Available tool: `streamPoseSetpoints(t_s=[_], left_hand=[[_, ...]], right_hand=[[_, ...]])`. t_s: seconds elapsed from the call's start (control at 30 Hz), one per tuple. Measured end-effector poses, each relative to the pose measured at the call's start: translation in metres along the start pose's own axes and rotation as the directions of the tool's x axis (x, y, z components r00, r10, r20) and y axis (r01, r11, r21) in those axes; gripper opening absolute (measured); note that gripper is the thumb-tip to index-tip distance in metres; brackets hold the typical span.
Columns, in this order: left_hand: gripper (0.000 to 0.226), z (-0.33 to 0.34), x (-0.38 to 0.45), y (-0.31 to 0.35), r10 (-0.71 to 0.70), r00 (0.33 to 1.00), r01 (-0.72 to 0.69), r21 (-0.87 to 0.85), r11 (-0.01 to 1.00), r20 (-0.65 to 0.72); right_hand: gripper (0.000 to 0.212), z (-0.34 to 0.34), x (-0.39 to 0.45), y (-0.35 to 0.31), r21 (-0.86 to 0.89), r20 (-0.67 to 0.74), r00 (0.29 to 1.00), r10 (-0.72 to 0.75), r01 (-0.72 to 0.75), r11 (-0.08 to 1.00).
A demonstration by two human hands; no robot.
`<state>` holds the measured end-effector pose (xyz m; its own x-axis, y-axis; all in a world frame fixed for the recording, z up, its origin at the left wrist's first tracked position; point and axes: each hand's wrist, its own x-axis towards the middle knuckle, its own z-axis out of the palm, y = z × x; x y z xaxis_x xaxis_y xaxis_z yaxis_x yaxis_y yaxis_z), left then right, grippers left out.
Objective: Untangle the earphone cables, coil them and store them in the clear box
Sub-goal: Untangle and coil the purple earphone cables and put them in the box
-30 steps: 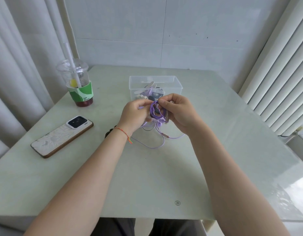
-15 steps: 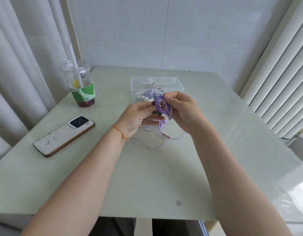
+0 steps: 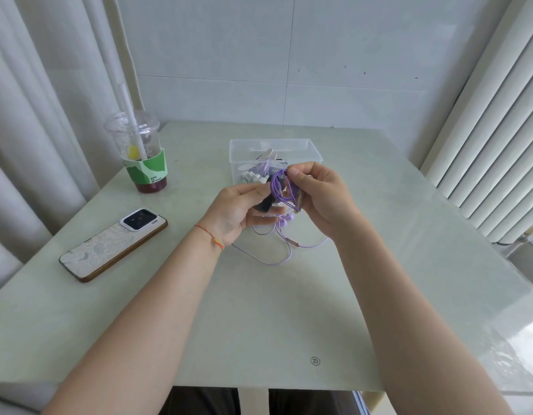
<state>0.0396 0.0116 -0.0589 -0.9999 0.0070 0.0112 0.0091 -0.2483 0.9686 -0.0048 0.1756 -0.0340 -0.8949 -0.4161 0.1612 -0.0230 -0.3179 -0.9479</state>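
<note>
Earphone cable | right hand pinches coil | left hand apparently grips black piece

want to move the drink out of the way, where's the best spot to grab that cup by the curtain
Take the drink cup round its green sleeve, coming from the right, the open table side. The body stands upright and tapers there, while the domed lid and straw block a grip from above. The curtain crowds its left.
</note>
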Motion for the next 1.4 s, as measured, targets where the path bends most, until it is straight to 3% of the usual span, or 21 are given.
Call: streamPoseSetpoints(t_s=[0.13,0.27,0.37,0.5,0.7,0.83,1.1,1.23,1.4], left_hand=[[0.044,0.003,-0.001,0.001,0.027,0.999,-0.023,0.132,0.991,-0.029],[0.038,0.004,0.000,0.002,0.082,0.995,-0.072,0.152,0.986,-0.063],[0.049,0.008,-0.001,0.003,0.088,0.996,-0.087,0.191,0.978,0.000],[0.029,0.013,-0.005,0.005,0.092,0.992,-0.106,0.161,0.981,0.091],[0.027,0.009,-0.002,0.003,0.078,0.997,-0.077,0.162,0.984,0.004],[0.029,0.008,-0.003,0.004,0.071,0.997,-0.073,0.145,0.987,0.020],[0.029,0.006,-0.004,0.005,0.040,0.999,-0.042,0.086,0.995,0.025],[0.025,0.008,-0.006,0.006,0.048,0.997,-0.054,0.084,0.995,0.065],[0.026,0.003,-0.004,0.002,0.060,0.993,-0.073,0.122,0.990,0.105]], right_hand=[[0.010,0.002,0.000,-0.001,-0.137,-0.085,0.996,-0.042,0.030,0.990],[0.006,0.004,0.000,0.001,-0.391,-0.215,0.960,-0.178,0.082,0.917],[0.002,0.007,0.000,0.001,-0.457,-0.231,0.946,-0.229,0.102,0.884],[0.002,0.010,0.000,0.004,-0.550,-0.221,0.934,-0.281,0.119,0.826],[0.002,0.016,-0.001,0.009,-0.634,-0.211,0.909,-0.360,0.153,0.758],[0.003,0.016,0.000,0.011,-0.707,-0.200,0.884,-0.422,0.168,0.687],[0.004,0.015,-0.001,0.016,-0.858,-0.035,0.787,-0.615,0.292,0.422],[0.003,0.012,0.000,0.012,-0.833,-0.065,0.833,-0.550,0.258,0.489],[0.005,0.006,0.002,0.003,-0.538,-0.222,0.956,-0.189,0.042,0.842]])
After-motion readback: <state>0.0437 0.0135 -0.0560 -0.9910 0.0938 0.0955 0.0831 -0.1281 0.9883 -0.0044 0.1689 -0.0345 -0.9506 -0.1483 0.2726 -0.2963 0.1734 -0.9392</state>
